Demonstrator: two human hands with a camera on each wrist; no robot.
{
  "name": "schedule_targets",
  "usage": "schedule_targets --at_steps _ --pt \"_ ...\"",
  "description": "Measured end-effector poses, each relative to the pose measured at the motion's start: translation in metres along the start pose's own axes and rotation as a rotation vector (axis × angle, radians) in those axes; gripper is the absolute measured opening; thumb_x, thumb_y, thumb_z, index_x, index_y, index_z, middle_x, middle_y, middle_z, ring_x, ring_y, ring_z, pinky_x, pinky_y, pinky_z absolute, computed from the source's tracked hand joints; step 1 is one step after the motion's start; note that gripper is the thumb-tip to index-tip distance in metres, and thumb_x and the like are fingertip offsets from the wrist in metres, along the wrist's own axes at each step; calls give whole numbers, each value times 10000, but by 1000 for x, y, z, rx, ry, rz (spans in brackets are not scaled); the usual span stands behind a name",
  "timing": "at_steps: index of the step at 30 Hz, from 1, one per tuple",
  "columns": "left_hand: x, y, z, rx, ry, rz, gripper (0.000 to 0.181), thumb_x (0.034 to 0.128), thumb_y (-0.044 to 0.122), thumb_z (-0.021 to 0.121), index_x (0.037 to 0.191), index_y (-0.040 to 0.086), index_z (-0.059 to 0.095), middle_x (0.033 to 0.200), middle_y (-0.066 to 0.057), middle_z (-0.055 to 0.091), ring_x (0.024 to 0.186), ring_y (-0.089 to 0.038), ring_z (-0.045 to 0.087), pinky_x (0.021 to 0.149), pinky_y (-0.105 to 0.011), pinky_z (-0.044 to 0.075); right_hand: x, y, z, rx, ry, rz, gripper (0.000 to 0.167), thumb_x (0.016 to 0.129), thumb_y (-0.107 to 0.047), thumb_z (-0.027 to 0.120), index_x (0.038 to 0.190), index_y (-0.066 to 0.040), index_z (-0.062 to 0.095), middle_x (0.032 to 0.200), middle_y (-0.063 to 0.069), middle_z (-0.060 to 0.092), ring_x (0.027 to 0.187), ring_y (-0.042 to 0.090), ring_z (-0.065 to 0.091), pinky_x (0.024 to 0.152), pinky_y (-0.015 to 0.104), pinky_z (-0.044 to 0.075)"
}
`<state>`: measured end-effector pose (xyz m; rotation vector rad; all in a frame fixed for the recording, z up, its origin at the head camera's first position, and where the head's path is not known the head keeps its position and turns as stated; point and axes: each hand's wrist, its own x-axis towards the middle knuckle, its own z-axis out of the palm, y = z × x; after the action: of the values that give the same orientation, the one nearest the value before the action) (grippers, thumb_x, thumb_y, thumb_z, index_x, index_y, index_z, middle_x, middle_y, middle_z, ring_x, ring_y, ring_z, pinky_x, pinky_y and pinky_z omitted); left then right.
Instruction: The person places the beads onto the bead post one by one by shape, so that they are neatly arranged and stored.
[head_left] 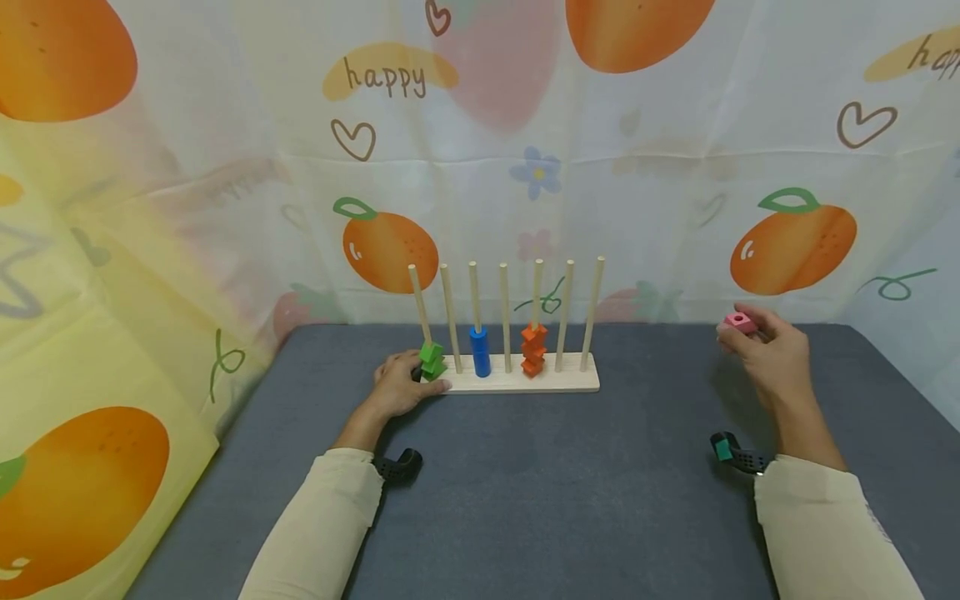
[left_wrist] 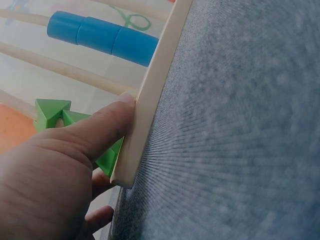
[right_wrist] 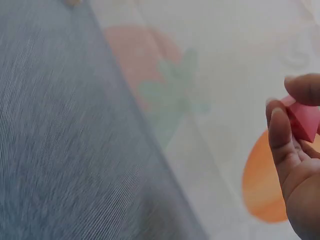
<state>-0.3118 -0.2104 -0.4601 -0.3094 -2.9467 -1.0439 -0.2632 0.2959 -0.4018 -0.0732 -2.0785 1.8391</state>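
Note:
A wooden peg board (head_left: pixel 555 382) with a row of several upright pegs stands near the back of the table. My left hand (head_left: pixel 396 385) grips its left end, thumb along the front edge and other fingers behind. Green star-like blocks (head_left: pixel 432 361) sit on the leftmost peg, close to that hand. Blue cylinders (head_left: pixel 481 353) are stacked on the third peg and orange-red zigzag blocks (head_left: pixel 533 350) on the fifth. Off to the right, my right hand (head_left: pixel 776 358) pinches a pink block (head_left: pixel 740 322) with a hole above the table. In the right wrist view, fingers partly cover the pink block (right_wrist: pixel 306 120).
The dark grey table (head_left: pixel 570 492) ends at a hanging cloth (head_left: pixel 660 233) printed with oranges and hearts, just behind the peg board. Each wrist wears a black strap (head_left: pixel 738 457). A yellow printed cloth (head_left: pixel 82 358) hangs along the left side.

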Motion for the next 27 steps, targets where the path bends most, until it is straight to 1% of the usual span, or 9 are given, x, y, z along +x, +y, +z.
schedule_targets --at_steps 3,5,7,10,13,17,19,22,27 --pt "1 0 1 -6 -5 -5 539 816 345 787 1249 57 646 1410 -168 464 1322 -377 285 1059 -567 65 -2 -12 6 -74 37 -40 446 881 -95 712 1304 -55 575 1054 -46 577 834 29 601 683 121 487" --pt "1 0 1 -6 -11 -3 541 818 345 786 1252 56 643 1410 -170 463 1322 -379 285 1058 -571 64 -4 -21 10 -37 47 -68 414 868 -87 725 1259 -61 591 1059 -49 616 843 40 621 694 127 491" --pt "1 0 1 -3 -12 -3 550 819 347 784 1261 52 637 1410 -173 462 1323 -380 284 1056 -572 69 -6 -31 14 41 42 -94 406 848 -71 744 1226 -50 598 1078 -28 646 868 59 643 710 137 494" --pt "1 0 1 8 -4 -2 559 819 347 784 1266 47 633 1410 -176 461 1320 -380 289 1052 -571 81 -11 -46 20 66 34 -139 416 841 -80 753 1225 -32 600 1113 -18 668 919 49 653 747 141 485" --pt "1 0 1 10 0 9 569 818 351 783 1267 37 630 1404 -182 464 1314 -386 295 1046 -575 91 -15 -60 27 -12 73 -209 411 849 -66 743 1236 -20 612 1123 -23 670 952 50 638 769 119 469" --pt "0 1 2 2 -4 23 553 821 357 780 1250 39 640 1398 -179 471 1309 -386 300 1047 -579 88 -21 -74 38 -110 137 -307 388 847 -11 730 1224 -8 639 1050 -23 664 912 103 623 754 137 469" --pt "0 1 2 -1 -1 21 531 820 346 784 1237 46 649 1395 -174 476 1310 -380 303 1049 -576 86 -23 -81 43 -150 148 -342 384 845 -12 732 1221 -28 654 1014 -37 653 883 110 617 745 145 469" --pt "-1 1 0 2 4 15 515 819 331 787 1227 47 654 1393 -174 478 1310 -378 305 1049 -576 87 -24 -90 51 -157 135 -383 391 842 -11 736 1225 -29 658 1007 -28 657 874 122 625 758 155 475" --pt "-1 1 -1 5 -1 7 522 821 335 785 1233 45 650 1396 -178 474 1309 -380 302 1049 -578 84 -20 -103 62 -117 91 -431 397 844 -9 732 1232 -48 659 1064 21 660 908 135 639 772 169 486"
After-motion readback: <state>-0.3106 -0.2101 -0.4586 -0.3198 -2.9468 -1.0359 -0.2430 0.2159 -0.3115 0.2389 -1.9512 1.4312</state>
